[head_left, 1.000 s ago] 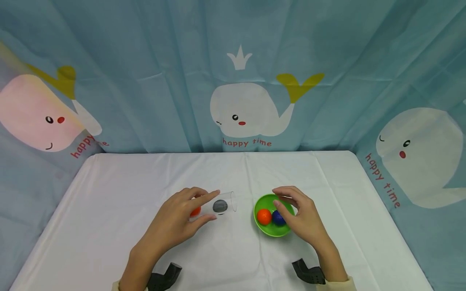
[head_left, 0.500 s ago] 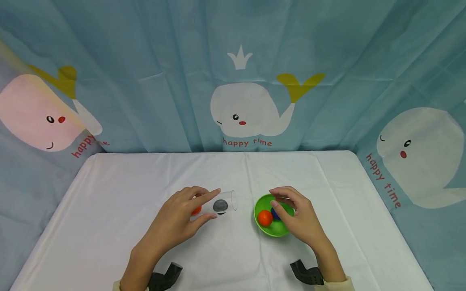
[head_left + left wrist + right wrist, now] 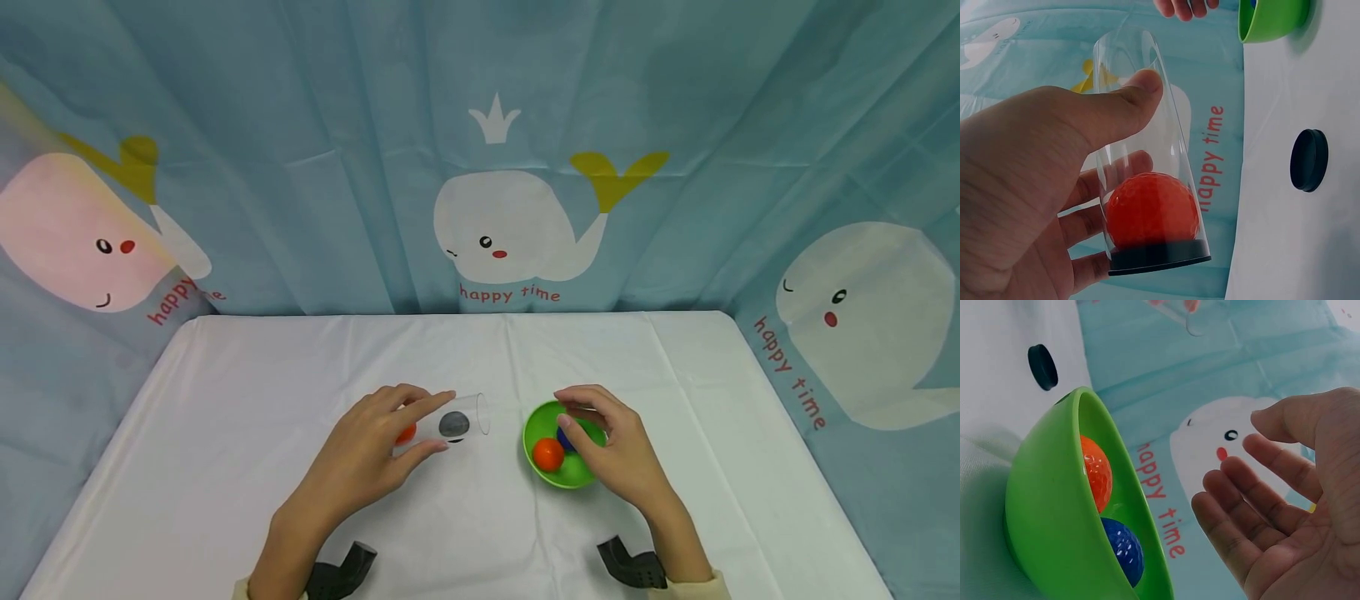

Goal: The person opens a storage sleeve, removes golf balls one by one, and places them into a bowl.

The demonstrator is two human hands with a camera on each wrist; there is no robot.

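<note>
My clear tube (image 3: 450,425) has a black base and shows an orange ball (image 3: 1150,209). The green bowl (image 3: 536,421) holds orange (image 3: 548,454) and blue (image 3: 1124,549) balls on white cloth (image 3: 225,400).

In the head view the right hand (image 3: 615,450) covers most of the blue ball (image 3: 564,439) and the bowl's (image 3: 536,425) right rim. The left hand (image 3: 367,458) hides most of the orange ball (image 3: 406,432) in the tube (image 3: 457,417). The left wrist view cuts off the bowl (image 3: 1269,22) and the other hand's fingertips (image 3: 1182,7) at its top edge.
</note>
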